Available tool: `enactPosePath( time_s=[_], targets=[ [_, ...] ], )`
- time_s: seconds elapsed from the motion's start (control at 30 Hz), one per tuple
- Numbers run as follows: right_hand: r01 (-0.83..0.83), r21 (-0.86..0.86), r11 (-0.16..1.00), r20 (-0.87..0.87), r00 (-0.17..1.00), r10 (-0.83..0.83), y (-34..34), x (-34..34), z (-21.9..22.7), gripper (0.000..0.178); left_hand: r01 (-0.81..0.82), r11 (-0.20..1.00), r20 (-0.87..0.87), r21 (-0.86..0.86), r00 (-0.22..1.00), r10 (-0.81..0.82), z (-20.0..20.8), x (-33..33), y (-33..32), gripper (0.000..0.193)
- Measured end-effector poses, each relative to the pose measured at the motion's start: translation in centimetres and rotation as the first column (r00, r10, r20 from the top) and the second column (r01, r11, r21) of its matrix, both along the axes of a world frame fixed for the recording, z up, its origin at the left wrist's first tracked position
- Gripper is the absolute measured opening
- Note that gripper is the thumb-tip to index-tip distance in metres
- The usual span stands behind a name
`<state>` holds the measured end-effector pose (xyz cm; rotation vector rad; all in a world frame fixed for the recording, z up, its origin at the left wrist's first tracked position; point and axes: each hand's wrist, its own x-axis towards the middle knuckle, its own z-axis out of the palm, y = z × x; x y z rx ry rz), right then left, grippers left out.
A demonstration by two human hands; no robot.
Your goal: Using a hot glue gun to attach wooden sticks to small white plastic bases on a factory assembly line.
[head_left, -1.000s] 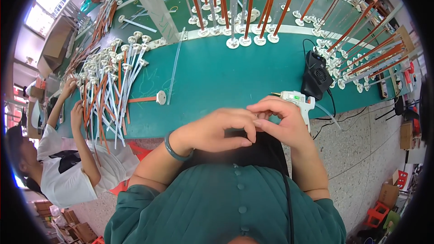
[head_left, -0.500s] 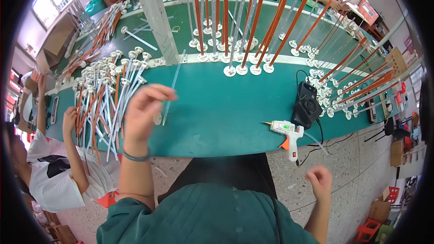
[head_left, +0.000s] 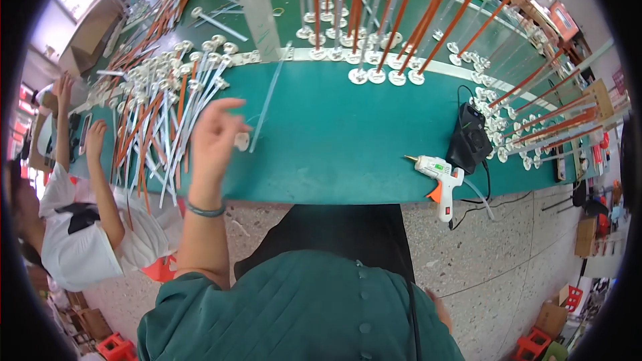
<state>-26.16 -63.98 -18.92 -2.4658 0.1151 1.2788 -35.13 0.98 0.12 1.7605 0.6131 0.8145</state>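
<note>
My left hand (head_left: 217, 134) is raised over the left part of the green table, with fingers loosely bent and apart, seemingly holding nothing. Just beside its fingers lies a white round disc (head_left: 241, 141), partly covered by the hand. A clear glue stick (head_left: 269, 97) lies slanted to the right of that hand. My right hand (head_left: 439, 311) is low by my right side; only a sliver of skin shows and its fingers are hidden. A white glue gun (head_left: 438, 180) with an orange trigger rests at the table's near right edge, its nozzle pointing left.
A black fan-like device (head_left: 470, 139) stands behind the glue gun, with cables. Piled white and brown strips with round bases (head_left: 167, 110) lie left, beside a seated co-worker (head_left: 100, 227). Upright brown strips (head_left: 394, 27) on white bases stand at the back. A white post (head_left: 257, 13) rises there.
My right hand has drawn back from the right side toward my body. My left hand stays near the white disc, its fingers shifted slightly. The whole view has tilted, moving the table upward.
</note>
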Motion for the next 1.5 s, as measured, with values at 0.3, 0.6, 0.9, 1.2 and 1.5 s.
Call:
enactPosePath(
  time_s=[0.3, 0.6, 0.9, 1.2, 1.5],
  targets=[
    [-0.761, 0.644, 0.080, 0.749, 0.649, 0.134, 34.7, 7.8, 22.9, 0.046, 0.892, 0.300, -0.328, 0.339, 0.410, -0.851, 1.9, 6.1, -11.7, 0.029],
    [-0.702, 0.678, 0.221, 0.642, 0.711, 0.288, 37.8, 8.3, 13.6, 0.028, 0.145, 0.987, 0.055, 0.066, 0.987, -0.148, 1.2, -3.9, 2.5, 0.028],
    [-0.622, 0.751, 0.221, 0.569, 0.780, 0.261, 37.8, 10.0, 11.8, 0.013, -0.641, 0.438, 0.078, 0.630, 0.614, 0.786, -3.6, -14.8, 23.1, 0.027],
    [-0.440, 0.811, 0.386, 0.425, 0.896, 0.129, 38.6, 10.1, 11.2, 0.009, -0.655, 0.507, -0.613, 0.560, 0.084, 0.786, -5.4, -18.6, 35.1, 0.072],
    [-0.490, 0.762, 0.424, 0.466, 0.869, 0.166, 39.3, 9.8, 11.5, 0.008, -0.599, 0.768, -0.514, 0.228, 0.596, 0.617, -5.9, -16.0, 32.5, 0.070]
  ],
)
